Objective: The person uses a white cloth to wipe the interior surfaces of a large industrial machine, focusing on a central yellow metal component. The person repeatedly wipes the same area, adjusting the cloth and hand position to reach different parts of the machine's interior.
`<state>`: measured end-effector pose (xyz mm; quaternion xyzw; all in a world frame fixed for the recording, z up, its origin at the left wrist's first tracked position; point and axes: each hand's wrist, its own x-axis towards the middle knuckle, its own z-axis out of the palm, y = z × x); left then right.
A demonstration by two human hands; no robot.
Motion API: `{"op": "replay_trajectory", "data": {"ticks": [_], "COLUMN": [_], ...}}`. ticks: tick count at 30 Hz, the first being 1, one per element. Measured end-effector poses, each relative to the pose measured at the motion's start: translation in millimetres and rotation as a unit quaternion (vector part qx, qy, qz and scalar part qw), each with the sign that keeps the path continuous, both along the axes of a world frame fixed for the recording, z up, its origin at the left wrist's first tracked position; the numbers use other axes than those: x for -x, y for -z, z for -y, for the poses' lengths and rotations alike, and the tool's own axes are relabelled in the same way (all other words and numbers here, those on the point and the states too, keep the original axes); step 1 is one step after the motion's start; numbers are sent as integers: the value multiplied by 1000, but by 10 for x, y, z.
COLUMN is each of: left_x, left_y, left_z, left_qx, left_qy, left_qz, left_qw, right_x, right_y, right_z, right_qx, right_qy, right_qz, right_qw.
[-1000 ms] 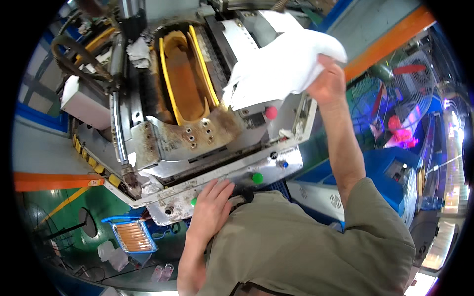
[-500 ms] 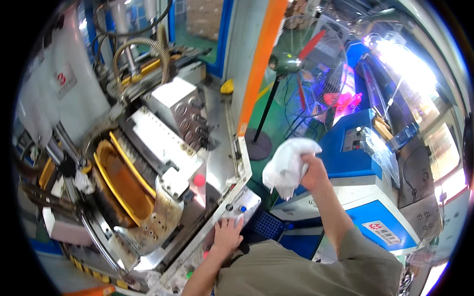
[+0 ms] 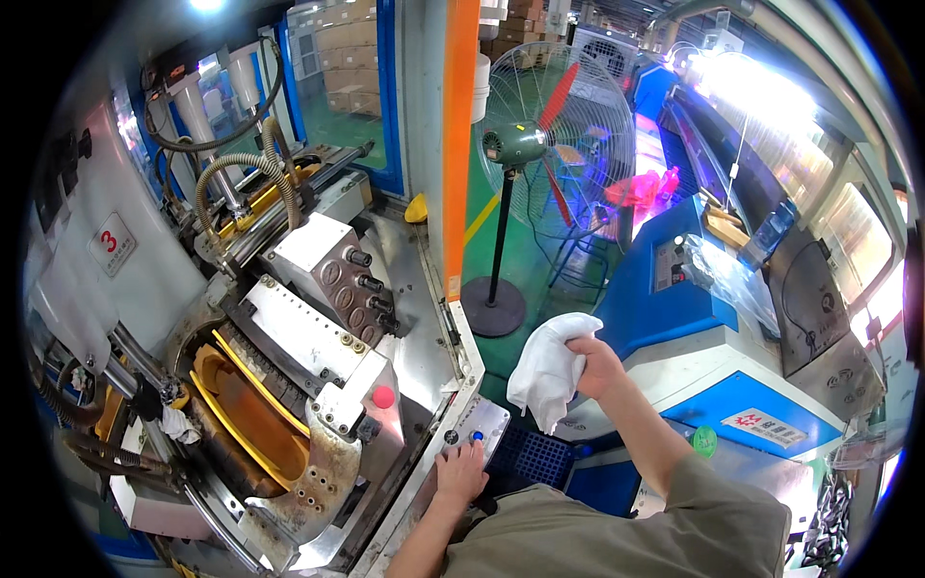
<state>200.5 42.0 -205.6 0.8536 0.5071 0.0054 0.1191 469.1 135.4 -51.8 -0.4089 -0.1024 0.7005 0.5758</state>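
Note:
My right hand (image 3: 599, 367) is closed on a crumpled white cloth (image 3: 547, 372), which hangs from the fingers above the floor. Fingers of my left hand (image 3: 461, 472) lie spread on a metal control panel (image 3: 493, 424) at the machine's edge. One fingertip is at a blue button (image 3: 478, 436); whether it presses cannot be seen. A black knob (image 3: 450, 437) is just beyond the other fingers. Left of the panel, the machine holds a curved, yellow-edged mould (image 3: 255, 414) with a brown hollow. A white metal block (image 3: 308, 332) lies alongside it.
A red round button (image 3: 383, 397) tops a metal box by the mould. Ahead stands a pedestal fan (image 3: 515, 144) beyond an orange-edged post (image 3: 460, 144). On the right is a blue and white machine (image 3: 674, 289). A blue perforated crate (image 3: 530, 457) sits low between the machines.
My left hand's fingers have moved closer to the blue button. The white cloth hangs lower and looser from my right hand. The whole view has shifted slightly.

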Motion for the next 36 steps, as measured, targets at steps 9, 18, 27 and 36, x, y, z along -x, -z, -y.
{"op": "replay_trajectory", "data": {"ticks": [9,18,27,36], "left_x": [-6,-175,34,148], "left_y": [-19,-48,-170,-531], "left_z": [-55,-100,-157,-37], "left_qx": [21,16,98,77], "left_qy": [-72,-74,-94,-117], "left_qz": [14,-18,138,260], "left_qw": [997,997,981,955], "right_x": [116,107,266,355], "right_y": [251,49,223,281], "right_z": [-214,-237,-768,-1278], "right_qx": [-25,-70,-87,-139], "right_qy": [-42,-72,-125,-383], "right_qz": [-31,-2,10,-103], "right_qw": [998,995,988,907]}}
